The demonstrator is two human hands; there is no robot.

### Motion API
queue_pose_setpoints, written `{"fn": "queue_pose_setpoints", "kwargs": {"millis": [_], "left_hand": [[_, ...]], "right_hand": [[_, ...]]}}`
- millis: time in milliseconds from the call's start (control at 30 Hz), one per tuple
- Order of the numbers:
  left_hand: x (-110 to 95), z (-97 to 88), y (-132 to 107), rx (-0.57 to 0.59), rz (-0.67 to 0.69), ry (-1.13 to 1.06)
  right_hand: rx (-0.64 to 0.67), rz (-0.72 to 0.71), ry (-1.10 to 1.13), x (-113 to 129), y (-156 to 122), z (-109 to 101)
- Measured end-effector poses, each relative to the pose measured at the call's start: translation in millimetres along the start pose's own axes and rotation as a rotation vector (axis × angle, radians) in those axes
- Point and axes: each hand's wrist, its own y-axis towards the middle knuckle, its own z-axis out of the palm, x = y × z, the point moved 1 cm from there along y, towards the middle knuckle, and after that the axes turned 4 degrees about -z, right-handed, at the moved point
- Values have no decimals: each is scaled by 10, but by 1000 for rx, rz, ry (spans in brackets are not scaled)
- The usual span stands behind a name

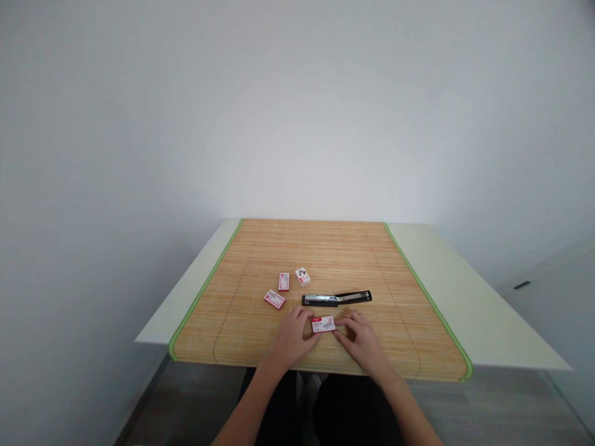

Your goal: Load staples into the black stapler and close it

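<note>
Head view: well to the left of the opened black stapler (332, 300), a strip of the white counter (186, 296) shows beyond the green-edged bamboo mat (346, 248) on which the stapler lies. Moving right, an angled red-and-white box (274, 300) lies left of the stapler, roughly level with it. Just behind that one, to the left of the stapler and farther from the person, is a red-bordered box (284, 282), label up. On the near side of the stapler, below its left end, the left hand (292, 335) pinches one end of a staple box (323, 324) between thumb and fingers. A small white box (302, 276) with a dark picture and red marks sits just behind the stapler's left end. The held staple box is directly in front of the stapler, its printed face turned up; whether it rests on the mat or is slightly raised, I cannot tell. The stapler's right part angles a little away from the person. Nearer than that part, the right hand (359, 337) grips the staple box's other end, thumb and fingertips closed around it.
</note>
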Motion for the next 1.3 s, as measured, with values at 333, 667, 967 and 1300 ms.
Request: {"fn": "queue_pose_setpoints", "kwargs": {"millis": [333, 667, 967, 1300], "left_hand": [[151, -31, 98, 70, -13, -79], [255, -92, 90, 127, -39, -195], [352, -163, 83, 158, -56, -173], [453, -315, 41, 158, -69, -183]], "right_hand": [[-14, -6, 0, 35, -12, 45], [107, 19, 6, -19, 140, -113], [213, 30, 39, -24, 188, -154], [217, 52, 55, -88, 142, -283]]}}
